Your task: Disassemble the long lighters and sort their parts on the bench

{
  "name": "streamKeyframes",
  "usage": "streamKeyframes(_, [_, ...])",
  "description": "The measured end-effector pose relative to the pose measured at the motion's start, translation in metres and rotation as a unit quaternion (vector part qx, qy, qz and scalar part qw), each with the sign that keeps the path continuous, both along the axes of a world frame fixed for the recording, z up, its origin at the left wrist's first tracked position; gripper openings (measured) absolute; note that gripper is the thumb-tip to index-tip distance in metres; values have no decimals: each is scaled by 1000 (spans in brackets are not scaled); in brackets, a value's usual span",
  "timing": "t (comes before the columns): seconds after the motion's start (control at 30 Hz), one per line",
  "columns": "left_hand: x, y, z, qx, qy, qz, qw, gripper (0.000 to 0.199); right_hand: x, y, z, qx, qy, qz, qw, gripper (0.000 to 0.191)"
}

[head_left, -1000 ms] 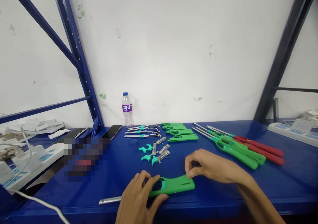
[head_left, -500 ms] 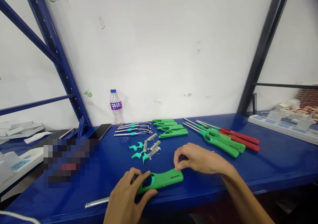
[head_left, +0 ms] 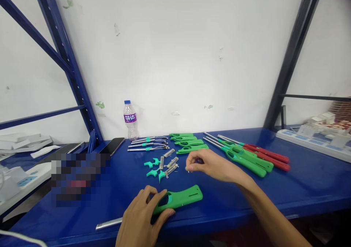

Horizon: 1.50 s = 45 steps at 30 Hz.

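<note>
My left hand (head_left: 144, 216) grips a green long-reach lighter (head_left: 184, 198) at its trigger opening, near the table's front edge. The lighter lies flat, its metal tube (head_left: 109, 223) pointing left. Behind the lighter's handle, my right hand (head_left: 199, 161) is raised with thumb and forefinger pinched. A tiny pale speck shows under those fingertips, too small to name. Left of that hand lie teal triggers (head_left: 152, 173) and several clear fuel tanks (head_left: 172, 163). A small screw or pin (head_left: 176, 171) rests beside the tanks.
Metal tubes with wires (head_left: 148, 144) and green handle shells (head_left: 189, 143) lie at the back. Green lighters (head_left: 246, 161) and red ones (head_left: 267, 152) lie to the right. A bottle (head_left: 131, 121), a phone (head_left: 113, 146) and power strips (head_left: 309, 143) stand around the edges.
My right hand has lifted off the end of the green handle and moved back and slightly left, still pinched. My left hand keeps its hold on the lighter.
</note>
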State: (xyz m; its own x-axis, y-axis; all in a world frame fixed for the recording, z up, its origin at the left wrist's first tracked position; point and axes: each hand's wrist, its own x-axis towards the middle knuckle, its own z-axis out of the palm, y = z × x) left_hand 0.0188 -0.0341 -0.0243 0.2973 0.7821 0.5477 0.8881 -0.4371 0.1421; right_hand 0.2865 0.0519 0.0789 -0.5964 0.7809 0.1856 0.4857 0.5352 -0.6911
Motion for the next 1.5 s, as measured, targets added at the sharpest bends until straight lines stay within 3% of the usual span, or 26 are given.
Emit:
streamKeyframes(0.2, [-1,0,-1,34,0,-6,999,38,-39,62,10,15,-89,88,992,15])
streamKeyframes(0.33, [-1,0,-2,59,7,-19,998,38,-58,83,-9,48,-106,38,992,21])
streamKeyframes(0.5, [-2,0,-5,61,18,-16,998,38,-67,83,-26,94,-98,-26,990,32])
streamKeyframes(0.67, [0,0,-5,48,28,-6,998,36,-52,59,-9,90,-105,-15,990,39])
streamKeyframes(0.83, [0,-3,-3,135,54,-20,989,44,-15,-12,3,-5,-172,83,982,46])
streamKeyframes(0.9, [-2,-4,1,157,73,-39,984,45,-1,-36,0,4,-191,52,980,43])
streamKeyframes(0.97, [-3,-6,5,173,85,-61,979,44,10,-49,-5,-38,-165,29,985,36])
streamKeyframes(1.07, [-5,-8,10,197,85,-83,973,35,21,-52,-12,-130,-74,40,988,38])
streamKeyframes(1.13, [-6,-9,13,205,88,-92,970,31,26,-49,-17,-153,-31,42,987,39])
streamKeyframes(1.4, [-6,-11,33,116,75,-146,980,32,22,-61,-28,-84,-46,-38,995,33])
streamKeyframes(1.5, [-7,-15,38,76,56,-155,983,32,24,-67,-35,-21,-66,-80,994,35])
